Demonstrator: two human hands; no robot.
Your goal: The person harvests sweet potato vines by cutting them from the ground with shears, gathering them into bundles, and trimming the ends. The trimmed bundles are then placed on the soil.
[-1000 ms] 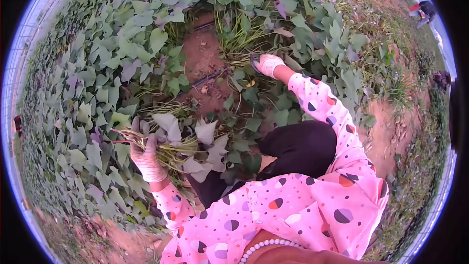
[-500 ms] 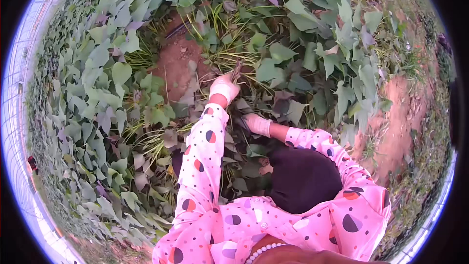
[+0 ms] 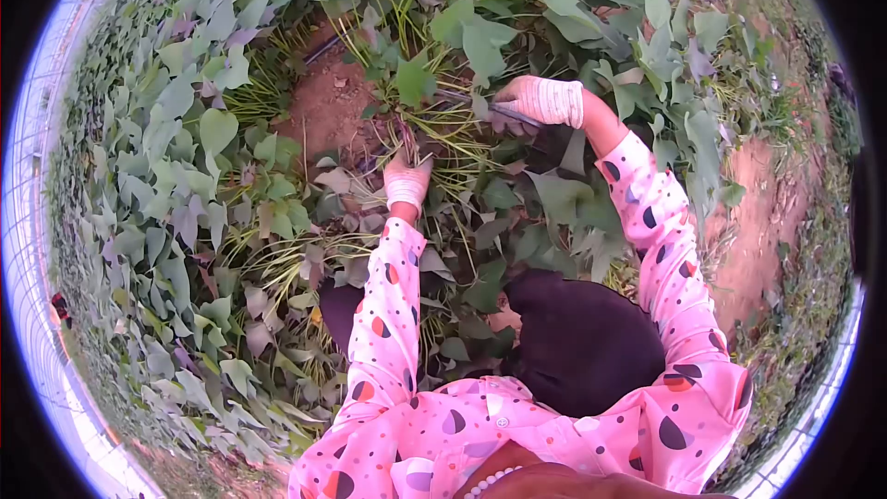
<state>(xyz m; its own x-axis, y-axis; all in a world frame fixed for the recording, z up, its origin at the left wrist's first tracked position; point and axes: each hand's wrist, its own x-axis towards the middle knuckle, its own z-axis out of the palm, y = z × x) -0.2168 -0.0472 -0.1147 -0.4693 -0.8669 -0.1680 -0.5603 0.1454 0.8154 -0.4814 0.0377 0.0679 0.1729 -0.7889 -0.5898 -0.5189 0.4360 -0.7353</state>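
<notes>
My left hand (image 3: 407,178), in a pale glove, is closed round the base of a bunch of vine stems (image 3: 407,140) low among the leaves. To the right and farther up, my right hand (image 3: 536,103), also gloved, is wrapped round the handle of a tool. The tool's dark handle (image 3: 514,114) shows under the fingers, and its thin blade (image 3: 451,95) points left into the stems. Yellow-green stems (image 3: 453,134) spread between the two hands. Leaves partly hide the blade.
Bare reddish soil (image 3: 334,106) lies left of the stems. Broad green leaves (image 3: 185,92) surround the spot. A strip of soil (image 3: 753,222) runs along the right. My dark-clothed knee (image 3: 587,342) is below my right hand. Cut or drooping foliage lies near my left forearm.
My right hand has moved up and right out of the lower leaves, with the tool now visible at the stems. My left hand has shifted slightly left and down, still at the stem bases.
</notes>
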